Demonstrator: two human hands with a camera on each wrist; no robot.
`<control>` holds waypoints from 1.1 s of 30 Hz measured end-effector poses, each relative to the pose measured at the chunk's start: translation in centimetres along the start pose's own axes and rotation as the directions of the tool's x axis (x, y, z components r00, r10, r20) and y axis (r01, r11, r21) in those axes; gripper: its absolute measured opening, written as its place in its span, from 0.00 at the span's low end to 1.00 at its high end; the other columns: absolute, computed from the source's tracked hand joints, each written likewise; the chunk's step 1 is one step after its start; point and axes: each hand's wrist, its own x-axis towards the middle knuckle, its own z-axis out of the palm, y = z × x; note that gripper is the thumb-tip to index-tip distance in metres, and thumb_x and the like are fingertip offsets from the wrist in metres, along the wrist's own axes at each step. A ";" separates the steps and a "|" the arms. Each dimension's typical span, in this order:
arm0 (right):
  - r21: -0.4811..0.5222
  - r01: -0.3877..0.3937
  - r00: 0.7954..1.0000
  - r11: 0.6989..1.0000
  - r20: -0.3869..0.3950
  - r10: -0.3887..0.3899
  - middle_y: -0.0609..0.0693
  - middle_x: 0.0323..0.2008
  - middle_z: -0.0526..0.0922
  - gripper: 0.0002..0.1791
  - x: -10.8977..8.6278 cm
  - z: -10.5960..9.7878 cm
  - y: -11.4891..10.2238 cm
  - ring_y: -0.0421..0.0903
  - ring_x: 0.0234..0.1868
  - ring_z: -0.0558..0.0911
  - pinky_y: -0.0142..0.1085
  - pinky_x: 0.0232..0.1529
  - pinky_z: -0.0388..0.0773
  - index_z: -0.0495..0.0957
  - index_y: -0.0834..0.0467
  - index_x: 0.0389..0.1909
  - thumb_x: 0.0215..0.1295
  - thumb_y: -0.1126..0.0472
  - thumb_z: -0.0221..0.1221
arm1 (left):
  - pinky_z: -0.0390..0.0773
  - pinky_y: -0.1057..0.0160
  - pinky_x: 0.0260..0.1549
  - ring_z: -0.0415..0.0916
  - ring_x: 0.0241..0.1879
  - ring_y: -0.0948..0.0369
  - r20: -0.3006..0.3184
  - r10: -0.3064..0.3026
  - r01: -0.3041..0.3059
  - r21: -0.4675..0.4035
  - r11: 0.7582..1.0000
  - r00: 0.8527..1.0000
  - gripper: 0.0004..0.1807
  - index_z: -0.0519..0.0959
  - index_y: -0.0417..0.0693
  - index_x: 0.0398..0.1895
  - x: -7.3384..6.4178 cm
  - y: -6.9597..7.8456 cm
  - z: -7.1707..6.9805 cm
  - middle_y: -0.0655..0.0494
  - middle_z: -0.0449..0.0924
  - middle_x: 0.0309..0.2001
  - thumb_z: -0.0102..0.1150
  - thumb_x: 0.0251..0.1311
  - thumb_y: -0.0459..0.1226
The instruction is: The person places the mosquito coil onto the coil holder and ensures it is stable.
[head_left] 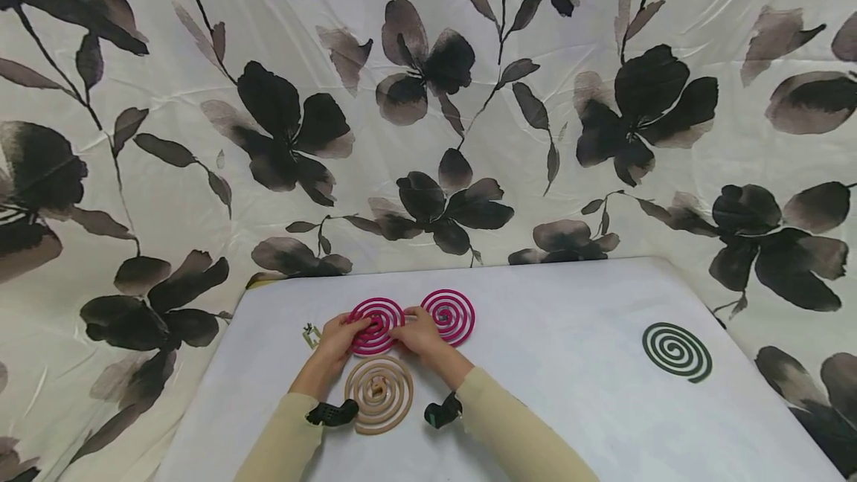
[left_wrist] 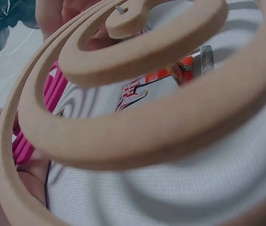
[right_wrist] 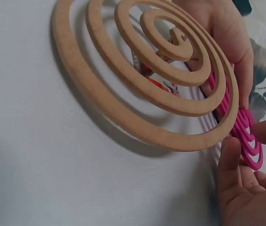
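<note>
White table (head_left: 549, 363), floral cloth (head_left: 428, 207) behind its far edge. Left to right: something yellow (head_left: 264, 279) sits at the far left corner; too small to identify. Next, a small green-patterned item (head_left: 311, 335) lies inboard of the left edge, just beside the left hand (head_left: 338, 338). Left hand comes in from the near edge, thumb on top of a pink coil (head_left: 377, 327), fingers bent under its left rim: a narrow pinch, only the coil in the gap. That coil is left of the table's middle, nearer the far edge than the near one, tipped in the wrist views. Tan coil (head_left: 379, 393) is between it and the near edge, between the forearms, its rings standing off the cloth and shadowing it; a red-and-white printed piece (left_wrist: 137, 92) shows through from below. Right hand (head_left: 422, 333) has the pink coil's right side between thumb and fingers, same narrow pinch, nothing else in it. Second pink coil (head_left: 445, 317) is just right of that hand, toward the far edge; can't tell if they touch. Dark green coil (head_left: 675, 350) lies flat near the right edge, well apart from the rest.
</note>
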 end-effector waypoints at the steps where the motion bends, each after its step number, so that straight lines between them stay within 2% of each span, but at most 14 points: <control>1: 0.002 0.000 1.000 1.000 0.005 0.000 0.54 0.26 0.81 0.28 -0.1 0.0 0.0 0.42 0.17 0.75 0.31 0.20 0.74 0.69 0.63 0.59 0.58 0.68 0.65 | 0.78 0.69 0.40 0.75 0.47 0.59 -0.003 -0.005 0.005 -0.008 1.000 1.000 0.30 0.67 0.26 0.60 0.0 0.0 0.0 0.33 0.70 0.58 0.64 0.61 0.37; 9: 0.015 0.003 0.999 1.000 0.037 -0.003 0.55 0.27 0.82 0.28 -0.7 -0.4 0.3 0.42 0.18 0.76 0.33 0.22 0.76 0.67 0.64 0.61 0.60 0.67 0.64 | 0.79 0.70 0.37 0.77 0.39 0.65 0.005 -0.009 0.009 -0.090 0.996 1.000 0.30 0.64 0.24 0.61 -0.3 -0.2 -0.3 0.34 0.71 0.56 0.62 0.63 0.34; 15: 0.044 0.005 0.999 0.999 0.035 -0.007 0.55 0.35 0.80 0.30 -0.8 -1.0 0.8 0.46 0.25 0.81 0.36 0.27 0.80 0.68 0.65 0.61 0.56 0.69 0.65 | 0.77 0.72 0.31 0.76 0.35 0.67 0.002 -0.029 0.030 -0.093 0.995 1.000 0.27 0.65 0.27 0.60 -0.8 -0.5 -0.7 0.42 0.75 0.49 0.60 0.63 0.32; 20: 0.077 0.006 0.999 0.997 0.052 -0.010 0.56 0.33 0.82 0.30 -0.9 -1.5 1.0 0.46 0.24 0.81 0.34 0.24 0.78 0.69 0.65 0.61 0.56 0.69 0.65 | 0.79 0.69 0.35 0.78 0.37 0.64 0.029 -0.033 0.037 -0.147 0.988 0.999 0.29 0.61 0.25 0.63 -1.1 -0.8 -1.3 0.40 0.74 0.50 0.59 0.63 0.30; 26: 0.099 0.005 0.996 0.995 0.084 -0.013 0.55 0.31 0.82 0.26 -1.2 -1.7 1.3 0.43 0.21 0.79 0.31 0.21 0.76 0.70 0.67 0.58 0.57 0.69 0.63 | 0.80 0.66 0.40 0.79 0.40 0.62 0.027 -0.053 0.057 -0.147 0.987 0.998 0.30 0.61 0.27 0.65 -1.8 -0.8 -1.8 0.35 0.71 0.56 0.58 0.64 0.30; 33: 0.109 -0.011 0.994 0.994 0.111 -0.001 0.56 0.34 0.82 0.20 -2.1 -2.1 1.0 0.44 0.24 0.80 0.32 0.23 0.77 0.73 0.68 0.53 0.59 0.69 0.62 | 0.79 0.64 0.45 0.80 0.42 0.61 0.056 -0.044 0.053 -0.169 0.984 0.997 0.29 0.61 0.27 0.66 -3.0 -0.9 -2.6 0.38 0.74 0.54 0.57 0.64 0.30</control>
